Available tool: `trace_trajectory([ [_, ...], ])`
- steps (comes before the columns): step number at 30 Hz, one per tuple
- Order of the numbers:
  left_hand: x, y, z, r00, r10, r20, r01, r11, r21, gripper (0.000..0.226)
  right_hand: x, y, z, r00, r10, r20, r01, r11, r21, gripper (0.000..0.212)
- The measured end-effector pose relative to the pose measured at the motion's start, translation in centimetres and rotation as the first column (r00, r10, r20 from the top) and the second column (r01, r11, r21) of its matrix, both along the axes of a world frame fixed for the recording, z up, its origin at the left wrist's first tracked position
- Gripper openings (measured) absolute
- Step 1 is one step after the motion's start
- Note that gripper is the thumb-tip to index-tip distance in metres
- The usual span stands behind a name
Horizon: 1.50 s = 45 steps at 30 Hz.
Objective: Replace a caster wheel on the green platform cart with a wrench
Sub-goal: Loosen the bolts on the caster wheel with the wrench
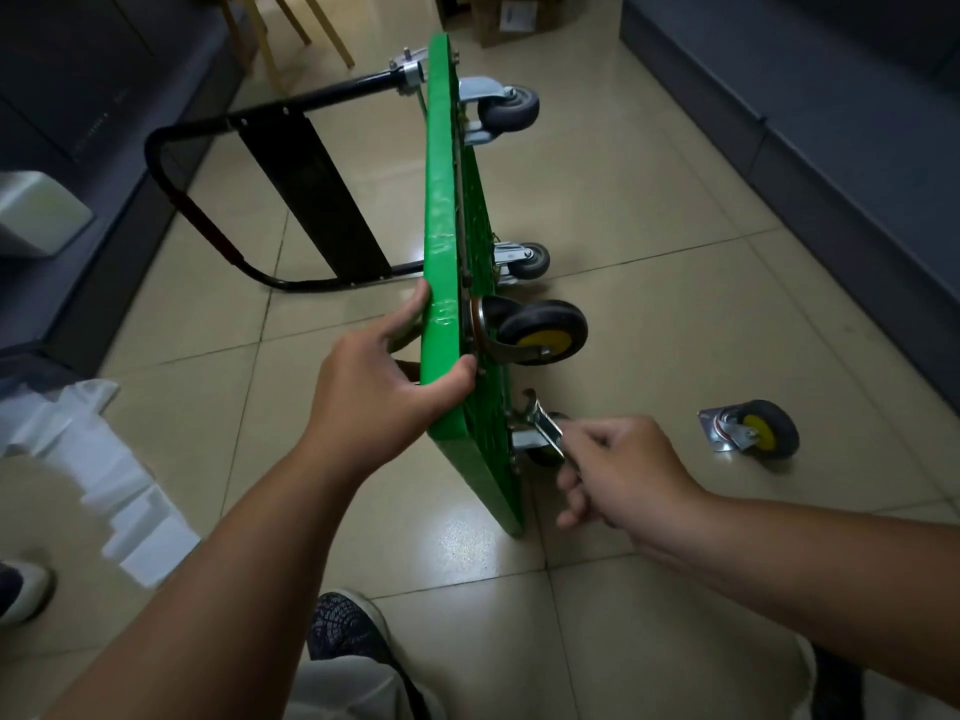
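Head view: near caster (524, 440) largely hidden behind wrench (548, 431) and right hand (631, 472)

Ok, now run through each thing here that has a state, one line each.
green platform cart: tipped on its side, wheels facing right.
cart handle: unfolded, sticking out left.
left hand: grips the cart's upper edge.
right hand: holds the wrench.
wrench: set at the near caster mount.
yellow-hub caster: mounted on the cart.
loose caster: off the cart, lying on the floor.
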State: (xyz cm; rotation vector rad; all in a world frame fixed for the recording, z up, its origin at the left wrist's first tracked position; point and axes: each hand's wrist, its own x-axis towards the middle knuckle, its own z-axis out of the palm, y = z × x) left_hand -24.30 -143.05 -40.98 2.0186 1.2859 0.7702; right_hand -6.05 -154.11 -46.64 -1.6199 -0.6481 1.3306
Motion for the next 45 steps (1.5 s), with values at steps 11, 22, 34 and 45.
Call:
trace_trajectory([
  [11,0.0,-0.1,-0.2,1.000,-0.001,-0.009,0.001,1.000,-0.005,0.096,-1.7,3.8,4.3,0.992,-0.078,-0.102,0.055,0.975,-0.213,0.026],
  [22,0.1,0.0,0.0,1.000,0.000,-0.018,0.000,1.000,0.024,0.101,-2.8,3.9,4.7,0.969,0.090,-0.229,-0.116,0.988,-0.106,0.021],
  [34,0.1,0.3,-0.5,1.000,-0.021,-0.002,0.021,0.999,0.036,0.097,-2.6,3.9,4.7,0.937,0.183,-0.298,-0.191,0.982,0.003,0.019],
  [45,0.1,0.2,-0.4,1.000,-0.006,0.023,0.005,1.000,0.004,0.099,-2.2,2.0,0.5,0.957,0.280,-0.072,-0.269,0.954,0.128,0.029],
])
